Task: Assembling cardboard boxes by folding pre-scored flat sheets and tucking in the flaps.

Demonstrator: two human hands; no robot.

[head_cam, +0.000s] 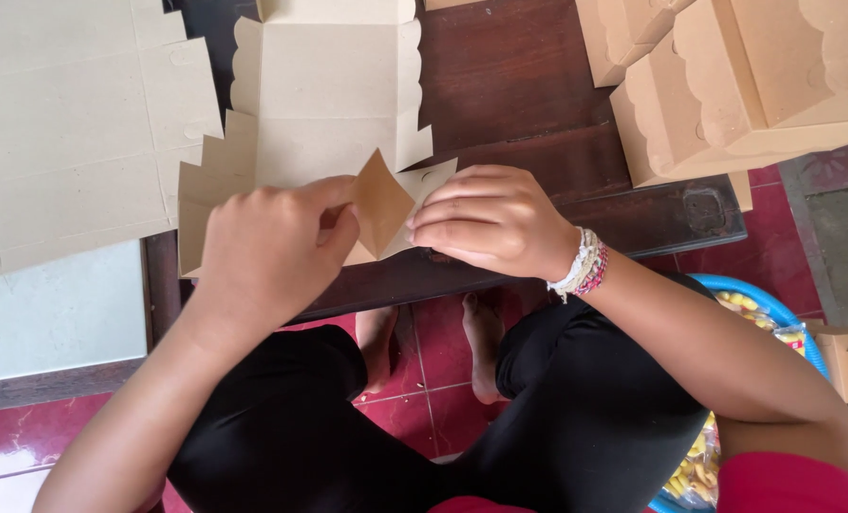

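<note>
A flat brown cardboard box blank (324,104) with scalloped edges lies on a dark wooden table (528,85). My left hand (272,252) and my right hand (490,220) both pinch a corner flap (382,204) of it at the near edge, folded up into a pointed diamond shape. The right wrist wears beaded bracelets (581,263).
A stack of flat blanks (63,123) lies at the left. Folded brown boxes (747,76) stand at the back right. A blue basin (775,313) with yellow snacks sits by my right knee on the red tiled floor (424,380). My crossed legs are under the table edge.
</note>
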